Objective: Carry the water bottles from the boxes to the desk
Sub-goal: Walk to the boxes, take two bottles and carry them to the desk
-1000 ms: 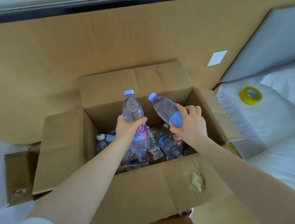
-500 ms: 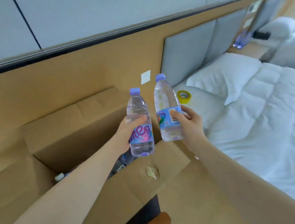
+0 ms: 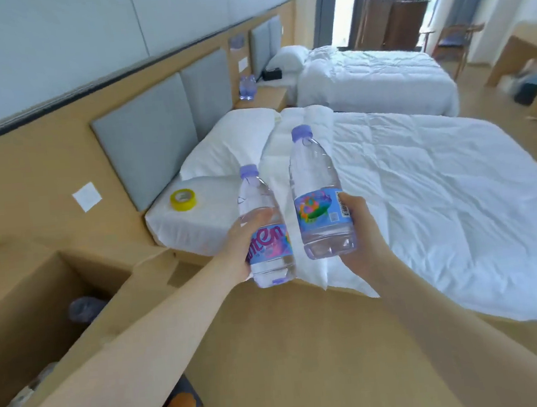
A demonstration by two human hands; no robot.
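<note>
Two clear plastic water bottles with lilac screw caps are held up in the air side by side, over the edge of the near bed and the strip of pale wooden floor point(image 3: 289, 347) beside it. The left hand point(image 3: 243, 241) grips the bottle with the pink and blue label point(image 3: 269, 245) at its middle; the thumb is curled across the front just above the label, and the other fingers are hidden behind the bottle. The right hand point(image 3: 360, 231) grips the bottle with the blue label and barcode point(image 3: 315, 183) from its right side, its fingertips point(image 3: 345, 201) pressed onto the label. The thumb cannot be seen. Both bottles stand nearly upright, long axis close to vertical, caps up and tipped slightly to the left, bases down. They are close together but do not touch, and the right one is held higher.

At lower left sits the open brown cardboard box point(image 3: 16, 306), with a blurred bottle point(image 3: 83, 308) lying inside. A yellow roll of tape point(image 3: 183, 199) rests on the white pillow point(image 3: 204, 228) at the head of the bed with the white duvet point(image 3: 439, 204), below grey padded headboard panels point(image 3: 144, 139). More bottles point(image 3: 247, 87) stand on the far nightstand.
</note>
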